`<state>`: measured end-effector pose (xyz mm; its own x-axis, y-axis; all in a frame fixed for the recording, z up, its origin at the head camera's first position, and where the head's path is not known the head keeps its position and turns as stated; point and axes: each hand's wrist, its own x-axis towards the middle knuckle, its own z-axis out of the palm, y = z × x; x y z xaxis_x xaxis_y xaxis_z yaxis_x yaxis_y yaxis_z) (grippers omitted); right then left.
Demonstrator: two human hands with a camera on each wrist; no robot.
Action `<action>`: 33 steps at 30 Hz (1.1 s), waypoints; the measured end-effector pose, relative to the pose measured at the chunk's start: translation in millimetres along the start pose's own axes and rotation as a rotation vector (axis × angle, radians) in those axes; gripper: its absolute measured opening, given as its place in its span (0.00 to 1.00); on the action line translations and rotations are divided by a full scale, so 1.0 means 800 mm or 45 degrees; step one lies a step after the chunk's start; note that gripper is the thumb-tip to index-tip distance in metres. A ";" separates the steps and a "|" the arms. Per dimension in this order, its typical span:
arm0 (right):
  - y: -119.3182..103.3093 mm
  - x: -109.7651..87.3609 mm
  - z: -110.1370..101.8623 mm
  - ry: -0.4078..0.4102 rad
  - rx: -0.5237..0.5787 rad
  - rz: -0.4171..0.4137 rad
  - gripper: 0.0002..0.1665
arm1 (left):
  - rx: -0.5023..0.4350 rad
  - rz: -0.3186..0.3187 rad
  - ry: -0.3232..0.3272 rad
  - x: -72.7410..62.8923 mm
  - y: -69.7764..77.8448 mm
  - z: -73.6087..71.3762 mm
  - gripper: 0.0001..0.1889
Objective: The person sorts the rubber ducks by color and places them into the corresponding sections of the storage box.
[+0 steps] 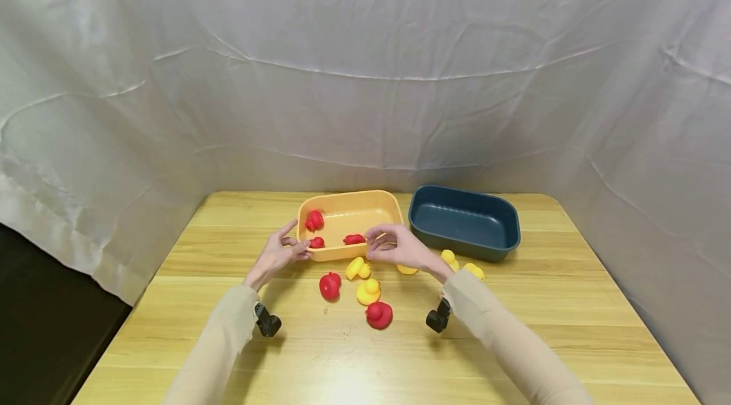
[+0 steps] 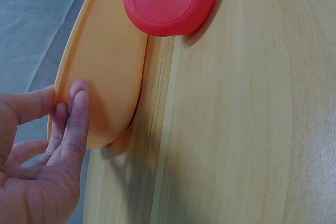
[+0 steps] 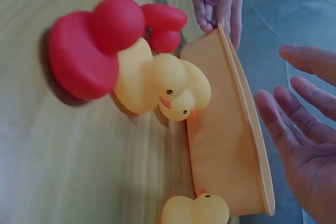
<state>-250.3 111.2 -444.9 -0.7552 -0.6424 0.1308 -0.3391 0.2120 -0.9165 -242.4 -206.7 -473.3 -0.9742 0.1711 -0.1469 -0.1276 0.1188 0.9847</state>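
My left hand (image 1: 278,254) grips the left end of an orange plastic bin (image 1: 337,253), with fingers against its outer wall in the left wrist view. My right hand (image 1: 400,246) is over the bin's front right rim. In the right wrist view its fingers (image 3: 294,114) are spread and hold nothing. Inside the bin lie a red rubber duck (image 1: 314,221) at the left, a second red duck (image 1: 316,242) by the left thumb, and a third red duck (image 1: 354,239) near the right fingertips. In front, a red duck (image 1: 330,286) lies tipped over, its underside (image 2: 168,3) facing the left wrist camera.
A dark blue bin (image 1: 462,246) stands to the right of the orange one. Several yellow ducks are on the wooden table (image 1: 320,360), including one yellow duck (image 1: 368,292) beside a red duck (image 1: 379,315). Grey cloth (image 1: 365,106) hangs behind the table.
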 end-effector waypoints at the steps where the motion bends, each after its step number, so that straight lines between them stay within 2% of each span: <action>1: -0.001 -0.004 0.001 -0.021 0.000 0.001 0.26 | -0.003 -0.002 0.002 0.000 0.000 0.000 0.42; 8: 0.003 -0.030 0.004 -0.184 0.009 -0.014 0.25 | 0.004 0.007 -0.006 -0.001 0.001 -0.001 0.42; 18: 0.019 -0.057 0.011 -0.344 -0.020 0.012 0.24 | -0.011 0.000 -0.005 0.000 0.000 0.002 0.42; 23: 0.023 -0.062 0.019 -0.382 -0.033 0.061 0.23 | -0.007 -0.003 0.002 -0.002 0.001 0.001 0.42; 33: 0.031 -0.060 0.029 -0.422 -0.141 0.019 0.22 | 0.005 0.004 0.005 -0.001 0.000 0.000 0.42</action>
<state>-209.6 130.2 -482.9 -0.5432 -0.8391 -0.0290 -0.4016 0.2901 -0.8687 -241.2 -206.7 -473.2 -0.9754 0.1675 -0.1430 -0.1234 0.1221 0.9848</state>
